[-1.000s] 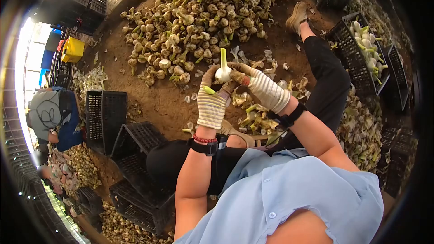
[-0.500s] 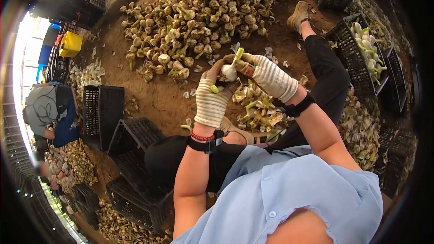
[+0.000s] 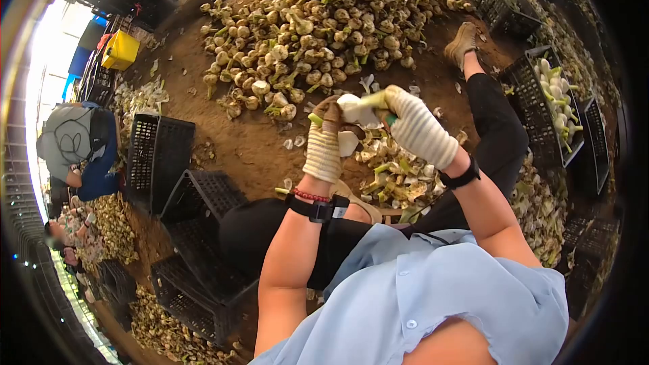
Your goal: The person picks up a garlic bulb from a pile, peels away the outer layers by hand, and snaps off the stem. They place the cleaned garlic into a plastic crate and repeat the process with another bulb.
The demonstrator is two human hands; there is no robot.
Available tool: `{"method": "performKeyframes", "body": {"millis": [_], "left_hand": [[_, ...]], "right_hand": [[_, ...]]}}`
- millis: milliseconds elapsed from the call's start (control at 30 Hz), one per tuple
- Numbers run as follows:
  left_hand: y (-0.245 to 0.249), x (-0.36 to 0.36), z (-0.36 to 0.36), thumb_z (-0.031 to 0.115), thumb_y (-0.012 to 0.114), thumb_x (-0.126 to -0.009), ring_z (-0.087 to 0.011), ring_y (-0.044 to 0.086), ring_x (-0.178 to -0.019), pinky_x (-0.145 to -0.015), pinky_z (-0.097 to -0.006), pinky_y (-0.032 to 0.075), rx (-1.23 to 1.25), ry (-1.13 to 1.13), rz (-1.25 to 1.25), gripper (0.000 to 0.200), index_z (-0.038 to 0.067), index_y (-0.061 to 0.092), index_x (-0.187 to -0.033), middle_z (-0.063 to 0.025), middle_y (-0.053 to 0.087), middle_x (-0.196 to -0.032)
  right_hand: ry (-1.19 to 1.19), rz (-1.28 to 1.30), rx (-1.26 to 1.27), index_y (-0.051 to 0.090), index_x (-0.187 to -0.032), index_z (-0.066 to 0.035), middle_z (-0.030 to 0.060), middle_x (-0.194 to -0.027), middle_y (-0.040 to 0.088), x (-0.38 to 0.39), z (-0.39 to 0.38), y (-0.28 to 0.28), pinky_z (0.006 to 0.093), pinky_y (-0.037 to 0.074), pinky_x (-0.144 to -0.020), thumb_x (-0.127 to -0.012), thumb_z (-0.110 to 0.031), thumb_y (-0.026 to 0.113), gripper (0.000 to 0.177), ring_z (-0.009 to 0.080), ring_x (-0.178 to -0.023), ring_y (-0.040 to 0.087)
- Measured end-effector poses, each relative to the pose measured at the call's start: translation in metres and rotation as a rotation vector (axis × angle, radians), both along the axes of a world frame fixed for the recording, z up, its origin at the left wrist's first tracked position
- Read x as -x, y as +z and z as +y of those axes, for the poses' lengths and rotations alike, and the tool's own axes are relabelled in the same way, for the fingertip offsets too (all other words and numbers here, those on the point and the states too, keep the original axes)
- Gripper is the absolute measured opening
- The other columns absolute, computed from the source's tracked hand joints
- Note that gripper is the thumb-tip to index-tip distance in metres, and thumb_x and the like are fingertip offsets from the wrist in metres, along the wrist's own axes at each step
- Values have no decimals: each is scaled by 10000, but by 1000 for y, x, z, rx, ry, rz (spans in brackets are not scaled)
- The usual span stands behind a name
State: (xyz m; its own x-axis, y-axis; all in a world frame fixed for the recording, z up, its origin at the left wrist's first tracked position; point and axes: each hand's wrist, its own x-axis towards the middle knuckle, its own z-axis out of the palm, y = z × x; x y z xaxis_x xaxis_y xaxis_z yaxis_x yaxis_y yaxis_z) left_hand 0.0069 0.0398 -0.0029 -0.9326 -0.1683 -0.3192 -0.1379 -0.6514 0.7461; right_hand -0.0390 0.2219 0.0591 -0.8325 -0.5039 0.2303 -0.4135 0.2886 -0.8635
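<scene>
A white garlic bulb (image 3: 354, 109) with its green stalk is held between my two gloved hands. My left hand (image 3: 324, 142), in a striped knit glove with soiled fingertips, closes round the bulb's left side. A short green piece (image 3: 315, 119) sticks out by its knuckles; the rest of it is hidden. My right hand (image 3: 416, 125), gloved alike, grips the stalk between thumb and fingers. Just below the bulb shows a pale flap of garlic skin (image 3: 347, 142). Under my right hand lies a heap of peeled skins and stalk ends (image 3: 399, 179).
A large pile of unpeeled garlic (image 3: 324, 27) covers the ground ahead. To the right, a black crate (image 3: 524, 94) holds cleaned white bulbs. Black crates (image 3: 203, 209) stand at my left. Farther left, a person (image 3: 81, 149) bends beside more garlic.
The bulb has tipped from stalk-up to stalk pointing right. My right hand has shifted right, onto the stalk, and a pale skin flap now shows below the bulb.
</scene>
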Motion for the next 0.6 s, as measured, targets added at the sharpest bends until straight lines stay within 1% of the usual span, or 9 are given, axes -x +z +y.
{"method": "performKeyframes", "body": {"millis": [67, 100, 167, 233, 300, 367, 433, 500, 600], "left_hand": [[-4, 13, 0, 292, 606, -981, -186, 650, -836, -654, -307, 566, 77, 3, 41, 274, 72, 602, -1143, -79, 665, -991], [-7, 4, 7, 265, 585, -991, -188, 642, -836, -652, -310, 560, -84, 109, -77, 216, 80, 608, -1101, -61, 669, -936], [-6, 12, 1, 135, 565, -998, -140, 600, -743, -620, -262, 544, -215, 94, -7, 110, 81, 557, -1093, -64, 648, -918], [11, 2, 2, 104, 570, -988, -137, 602, -724, -620, -270, 554, 544, 9, -92, 131, 61, 548, -1110, -71, 642, -896], [33, -3, 9, 110, 671, -932, -141, 616, -750, -631, -266, 549, 617, -111, -97, 310, 27, 537, -1199, -84, 659, -947], [18, -9, 13, 151, 726, -897, -144, 621, -758, -619, -264, 541, 407, 30, 185, 353, 22, 570, -1187, -86, 670, -964], [13, -5, 1, 158, 738, -887, -130, 606, -755, -623, -266, 521, 262, 77, -41, 259, 36, 638, -1093, -62, 670, -942], [21, -10, -14, 163, 731, -895, -93, 567, -720, -613, -257, 476, 283, 102, -271, 130, 54, 695, -956, -28, 658, -868], [28, -19, -15, 68, 683, -909, -96, 575, -735, -623, -226, 462, 525, -15, -46, 98, 31, 682, -1000, -23, 665, -871]], "right_hand": [[207, -11, -9, 651, -1054, -29, 163, -922, 646, -14, 5, 3, 364, 505, -786, -827, 45, 629, 241, 319, -882, 628], [298, 8, -14, 653, -1081, -37, 148, -918, 653, -20, 5, 5, 354, 508, -794, -826, 58, 623, 274, 298, -890, 637], [255, -366, 192, 649, -1125, -27, 115, -954, 678, -17, 3, -2, 323, 499, -779, -864, 31, 600, 272, 177, -870, 622], [35, -464, -17, 647, -1122, -17, 125, -984, 680, -6, 6, 9, 311, 494, -764, -870, 18, 601, 259, 164, -879, 614], [-3, -326, 26, 647, -1117, -13, 128, -980, 672, -3, 5, -15, 305, 490, -740, -856, 20, 602, 267, 192, -870, 622], [52, -24, 26, 640, -1126, -12, 140, -964, 656, -14, -4, -25, 334, 492, -745, -841, 16, 609, 288, 261, -852, 621], [50, 181, 19, 625, -1078, -4, 170, -935, 635, -28, -9, -12, 394, 492, -796, -844, 13, 595, 237, 352, -866, 607], [122, -114, 8, 619, -1064, 5, 177, -919, 638, -21, 1, -25, 389, 494, -796, -863, -8, 590, 203, 337, -872, 618], [52, -296, -57, 609, -1095, 19, 181, -934, 661, -11, 23, -18, 367, 502, -780, -877, -12, 587, 221, 286, -860, 638]]}}
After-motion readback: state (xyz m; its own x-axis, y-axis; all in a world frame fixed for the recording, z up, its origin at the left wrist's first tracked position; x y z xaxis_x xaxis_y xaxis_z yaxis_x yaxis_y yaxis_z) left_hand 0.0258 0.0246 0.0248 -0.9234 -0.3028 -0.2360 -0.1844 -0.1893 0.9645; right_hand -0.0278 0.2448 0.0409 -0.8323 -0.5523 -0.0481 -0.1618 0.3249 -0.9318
